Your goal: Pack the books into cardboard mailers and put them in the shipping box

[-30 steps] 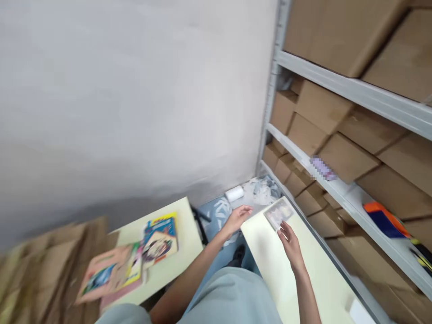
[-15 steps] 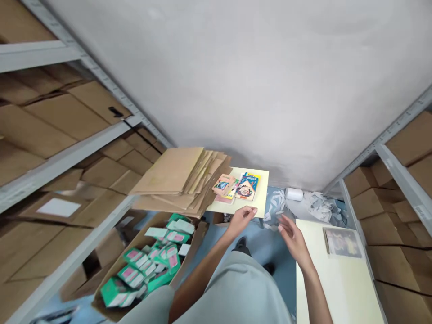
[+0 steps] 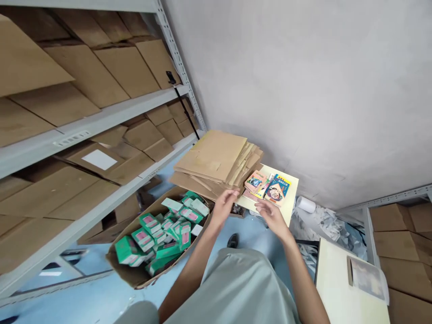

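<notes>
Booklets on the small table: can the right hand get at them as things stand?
Probably yes. The right hand is open and empty, hovering just short of the booklets, which lie uncovered on the small table. Nothing stands between them; the flattened cardboard lies off to the side.

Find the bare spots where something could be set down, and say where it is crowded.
Free: the near table, bare from its left edge to the sleeved card; and the far table's right strip beside the booklets. Crowded: that table's left side, under booklets and flat cardboard, and the box full of green packs. Both hands, left and right, are empty.
</notes>
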`<action>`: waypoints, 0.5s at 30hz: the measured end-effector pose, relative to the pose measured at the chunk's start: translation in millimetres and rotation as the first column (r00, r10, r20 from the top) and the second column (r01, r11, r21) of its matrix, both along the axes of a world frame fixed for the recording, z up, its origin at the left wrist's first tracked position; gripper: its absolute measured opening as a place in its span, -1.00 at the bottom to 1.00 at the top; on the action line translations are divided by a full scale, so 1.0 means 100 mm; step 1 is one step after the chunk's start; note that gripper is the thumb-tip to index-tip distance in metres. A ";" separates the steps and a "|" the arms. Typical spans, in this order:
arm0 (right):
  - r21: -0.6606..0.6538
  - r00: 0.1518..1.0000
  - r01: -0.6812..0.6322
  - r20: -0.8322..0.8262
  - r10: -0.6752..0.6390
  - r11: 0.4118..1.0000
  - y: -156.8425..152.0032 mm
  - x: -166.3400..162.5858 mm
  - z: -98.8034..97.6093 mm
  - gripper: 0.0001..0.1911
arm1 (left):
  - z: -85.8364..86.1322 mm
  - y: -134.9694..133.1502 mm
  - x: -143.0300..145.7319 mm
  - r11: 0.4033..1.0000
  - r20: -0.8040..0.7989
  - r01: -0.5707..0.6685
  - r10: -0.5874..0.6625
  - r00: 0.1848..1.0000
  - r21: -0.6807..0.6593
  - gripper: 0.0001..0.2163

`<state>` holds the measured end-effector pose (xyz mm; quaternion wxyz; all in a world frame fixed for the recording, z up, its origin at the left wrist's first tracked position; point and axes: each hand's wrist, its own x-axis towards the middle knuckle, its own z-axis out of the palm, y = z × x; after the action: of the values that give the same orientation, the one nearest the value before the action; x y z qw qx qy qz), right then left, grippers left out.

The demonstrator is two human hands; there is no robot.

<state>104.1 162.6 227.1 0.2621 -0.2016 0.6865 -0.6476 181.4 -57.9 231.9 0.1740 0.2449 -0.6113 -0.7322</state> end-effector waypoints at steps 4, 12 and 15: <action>0.029 0.998 -0.059 -0.036 0.060 0.998 -0.96 -0.12 -0.16 -0.46 | -0.23 -0.73 0.08 0.972 -0.029 -0.178 0.185 0.982 0.155 -0.47; 0.408 0.998 0.056 -0.039 -0.044 0.911 -2.22 -0.42 -0.38 -0.73 | -0.62 -1.46 0.03 0.904 -0.016 -0.156 0.176 0.984 0.398 -0.53; 0.467 0.998 0.068 -0.015 -0.069 0.882 -2.40 -0.48 -0.40 -0.75 | -0.72 -1.56 0.04 0.891 -0.001 -0.134 0.149 0.989 0.433 -0.53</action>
<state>55.7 -77.0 187.5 0.2807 -0.1076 0.8285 -0.4724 185.5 -214.3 159.7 0.1787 0.3083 -0.4115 -0.8388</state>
